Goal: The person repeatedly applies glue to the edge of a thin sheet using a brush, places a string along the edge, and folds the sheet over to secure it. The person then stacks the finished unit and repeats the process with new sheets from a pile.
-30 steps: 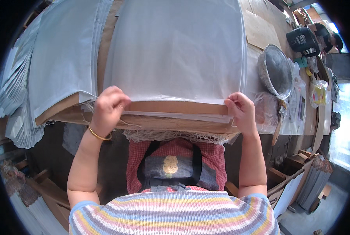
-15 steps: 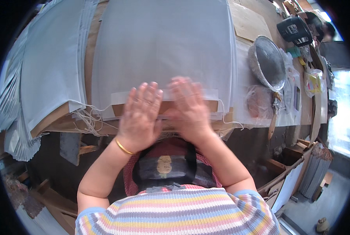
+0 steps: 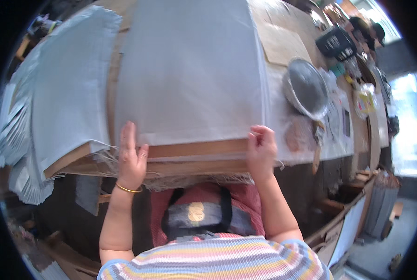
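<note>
A large translucent whitish sheet (image 3: 194, 74) lies on the table in front of me. Along its near edge runs a brown strip (image 3: 197, 148). At the strip's left end my left hand (image 3: 134, 161) rests by the sheet's corner, fingers stretched upward and thumb apart. My right hand (image 3: 262, 151) is at the right end, its fingers curled in over the edge; whatever they pinch is hidden. A bit of white cord (image 3: 281, 164) shows beside the right hand. To the left lies a second whitish sheet (image 3: 70, 93), with a brown strip and loose white strings (image 3: 106, 156) near its corner.
On the right stand a grey basin (image 3: 307, 88) and a brush with a wooden handle (image 3: 317, 158), near a clear plastic bag (image 3: 298, 135). A black container (image 3: 337, 43) is farther back, close to another person (image 3: 369, 32). Pleated sheets (image 3: 19, 126) hang at the far left.
My hands have moved apart from the middle of the near edge to its two ends. The right fingers have curled. More of the brown strip shows, and the view has shifted.
</note>
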Action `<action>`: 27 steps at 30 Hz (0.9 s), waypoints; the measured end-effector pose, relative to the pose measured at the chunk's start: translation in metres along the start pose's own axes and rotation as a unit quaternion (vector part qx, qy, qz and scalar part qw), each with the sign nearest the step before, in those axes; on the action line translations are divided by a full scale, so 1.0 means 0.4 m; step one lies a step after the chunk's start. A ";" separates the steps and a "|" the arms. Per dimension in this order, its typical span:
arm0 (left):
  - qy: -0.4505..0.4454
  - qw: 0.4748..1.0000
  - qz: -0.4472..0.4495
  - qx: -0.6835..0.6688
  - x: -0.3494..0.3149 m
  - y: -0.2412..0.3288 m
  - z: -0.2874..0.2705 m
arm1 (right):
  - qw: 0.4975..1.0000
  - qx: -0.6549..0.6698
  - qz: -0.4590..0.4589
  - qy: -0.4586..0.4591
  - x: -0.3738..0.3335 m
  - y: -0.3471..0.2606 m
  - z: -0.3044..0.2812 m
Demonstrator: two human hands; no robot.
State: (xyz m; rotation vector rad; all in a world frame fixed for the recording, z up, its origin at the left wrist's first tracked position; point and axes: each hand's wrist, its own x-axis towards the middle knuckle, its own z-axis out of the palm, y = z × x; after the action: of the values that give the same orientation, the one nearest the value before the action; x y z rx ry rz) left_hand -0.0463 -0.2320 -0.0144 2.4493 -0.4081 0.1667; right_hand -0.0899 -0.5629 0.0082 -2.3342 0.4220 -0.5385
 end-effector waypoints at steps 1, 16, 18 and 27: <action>0.028 0.999 -0.012 -0.015 0.001 -0.011 -0.003 | 0.994 0.086 0.067 -0.016 0.001 -0.015 -0.010; -0.159 0.949 -0.005 0.271 -0.026 0.069 0.041 | 0.988 -0.121 0.034 -0.093 0.043 0.069 -0.006; -0.050 0.988 0.001 0.145 -0.037 0.031 0.036 | 0.988 0.073 0.080 -0.105 0.056 0.101 -0.045; -0.150 0.941 -0.228 -0.201 -0.048 0.019 -0.057 | 0.883 0.359 0.182 -0.241 0.008 0.074 -0.147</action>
State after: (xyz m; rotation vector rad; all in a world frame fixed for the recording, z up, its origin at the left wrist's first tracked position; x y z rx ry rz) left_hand -0.0673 -0.2188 0.0036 2.0915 0.0136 -0.4511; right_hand -0.1201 -0.6178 0.0282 -1.5335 0.3319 0.0862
